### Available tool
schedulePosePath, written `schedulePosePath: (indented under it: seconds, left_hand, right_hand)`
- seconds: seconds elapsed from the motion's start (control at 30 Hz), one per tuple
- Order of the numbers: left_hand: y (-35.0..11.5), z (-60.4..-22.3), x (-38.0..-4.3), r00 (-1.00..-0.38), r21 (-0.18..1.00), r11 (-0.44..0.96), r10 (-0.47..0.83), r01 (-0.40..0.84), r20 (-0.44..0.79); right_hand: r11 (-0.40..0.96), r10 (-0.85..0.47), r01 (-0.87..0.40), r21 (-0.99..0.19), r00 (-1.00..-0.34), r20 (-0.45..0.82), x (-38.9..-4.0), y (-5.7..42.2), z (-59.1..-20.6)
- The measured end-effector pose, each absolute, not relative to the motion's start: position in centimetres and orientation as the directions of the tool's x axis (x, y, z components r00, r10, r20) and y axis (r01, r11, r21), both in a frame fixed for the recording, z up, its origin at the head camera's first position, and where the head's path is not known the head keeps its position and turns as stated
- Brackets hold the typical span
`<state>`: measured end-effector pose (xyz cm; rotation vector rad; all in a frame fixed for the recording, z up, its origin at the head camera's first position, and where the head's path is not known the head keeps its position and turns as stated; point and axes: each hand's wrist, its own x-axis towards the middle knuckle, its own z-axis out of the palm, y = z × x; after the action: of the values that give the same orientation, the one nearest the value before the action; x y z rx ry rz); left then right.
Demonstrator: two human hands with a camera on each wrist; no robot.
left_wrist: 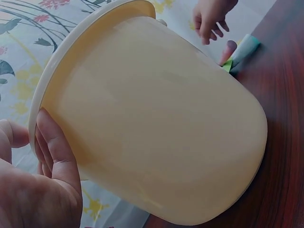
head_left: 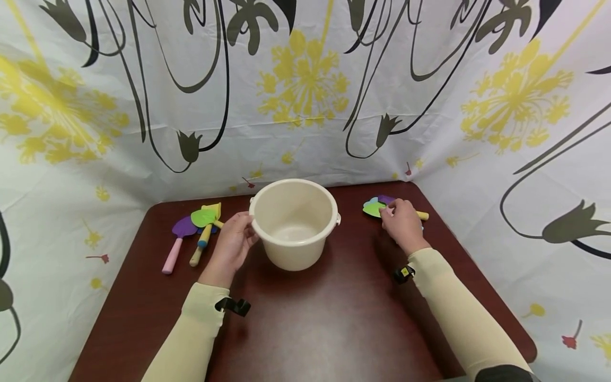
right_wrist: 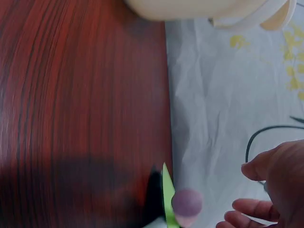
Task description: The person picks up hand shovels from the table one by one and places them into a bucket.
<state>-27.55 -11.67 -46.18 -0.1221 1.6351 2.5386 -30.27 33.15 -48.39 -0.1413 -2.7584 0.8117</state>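
Observation:
A cream plastic bucket stands upright at the table's back middle. My left hand pinches its left rim; in the left wrist view the thumb is on one side of the rim and the fingers on the other. Over a small pile of toy shovels at the back right hovers my right hand. The right wrist view shows that hand's thumb and fingers apart, holding nothing, near a pink handle end beside a green blade. Green and purple blades and a yellow handle show in that pile.
Left of the bucket lies a second pile: a purple shovel with a pink handle, a green shovel, a yellow piece and wooden handles. A patterned cloth hangs behind the dark red table and along its sides.

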Motion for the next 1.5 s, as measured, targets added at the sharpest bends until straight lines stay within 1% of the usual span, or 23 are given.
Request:
schedulePosePath:
  seconds: [0.13, 0.43, 0.73, 0.93, 1.27, 1.5]
  left_hand:
    - [-11.7, -46.5, -27.8, -0.992, 0.893, -0.433, 0.06, -0.127, -0.112]
    - [-11.6, -46.4, -27.6, -0.99, 0.889, -0.435, 0.056, -0.14, -0.128]
    - [-11.8, -46.5, -27.8, -0.99, 0.877, -0.459, 0.065, -0.144, -0.129]
    - [-11.8, -46.6, -27.7, -0.99, 0.877, -0.46, 0.065, -0.141, -0.125]
    - [-11.7, -46.6, -27.7, -0.99, 0.875, -0.463, 0.063, -0.139, -0.123]
    - [-11.7, -46.7, -27.7, -0.991, 0.874, -0.466, 0.063, -0.135, -0.119]
  right_hand:
    - [0.86, 0.182, 0.069, -0.505, -0.967, 0.177, -30.3, 33.9, -48.8]
    - [0.851, 0.22, 0.177, -0.494, -0.975, 0.029, -30.9, 34.7, -49.8]
    - [0.862, 0.261, 0.247, -0.442, -0.965, -0.031, -31.7, 34.4, -49.7]
    - [0.866, 0.27, 0.255, -0.43, -0.963, -0.028, -31.9, 34.5, -50.1]
    - [0.853, 0.284, 0.256, -0.455, -0.959, -0.006, -31.8, 34.8, -50.5]
    - [0.817, 0.333, 0.267, -0.511, -0.942, 0.041, -31.9, 34.9, -50.4]
